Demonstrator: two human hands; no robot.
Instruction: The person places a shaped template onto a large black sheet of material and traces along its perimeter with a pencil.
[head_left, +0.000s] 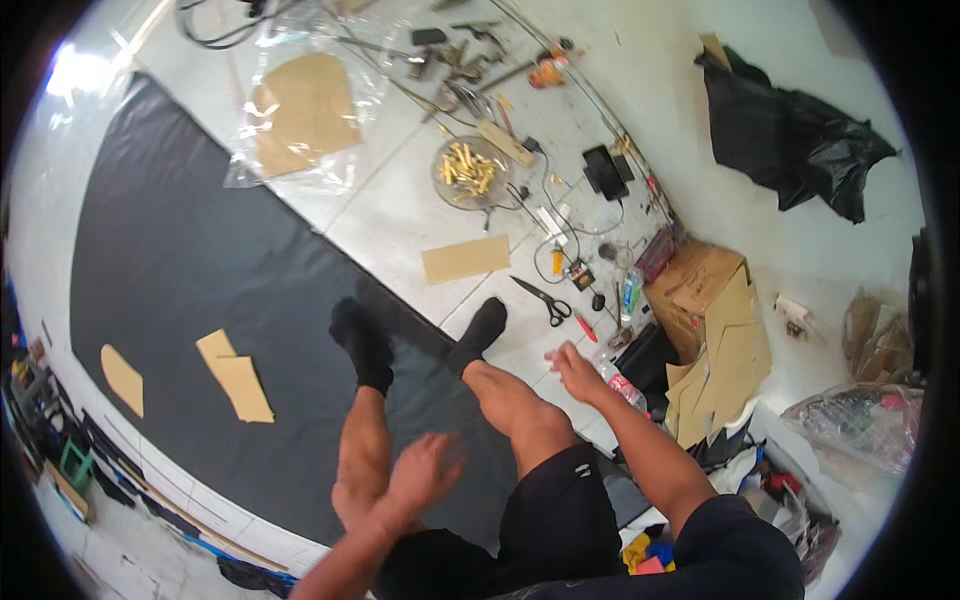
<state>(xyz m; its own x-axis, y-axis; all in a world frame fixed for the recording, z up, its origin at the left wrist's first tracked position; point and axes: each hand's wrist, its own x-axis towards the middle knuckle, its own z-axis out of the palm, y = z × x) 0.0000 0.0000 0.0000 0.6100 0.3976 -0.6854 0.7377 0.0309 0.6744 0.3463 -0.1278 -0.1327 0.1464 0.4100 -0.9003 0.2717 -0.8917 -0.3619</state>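
Black scissors [545,300] are seen just ahead of the right hand [576,372], the nearer one, their long axis angled forward-left with handles turned toward it, while the blurred left hand [424,474] is held well apart, nothing being seen gripped in either.

**Glare Whiting Out Corner of Brightly Lit Room**

Pale, even light is washing over the floor [385,205], with a white glare [80,72] burning out all detail at upper left. The clear plastic bag [308,105] is throwing back small, sharp highlights, while the black sheet [190,235] is giving off only a dull sheen. The left hand [422,472] is smearing into motion blur; the right hand [576,372] is showing crisper edges. The fisheye lens is bending straight lines near the rim, and a dark vignette is ringing the view.
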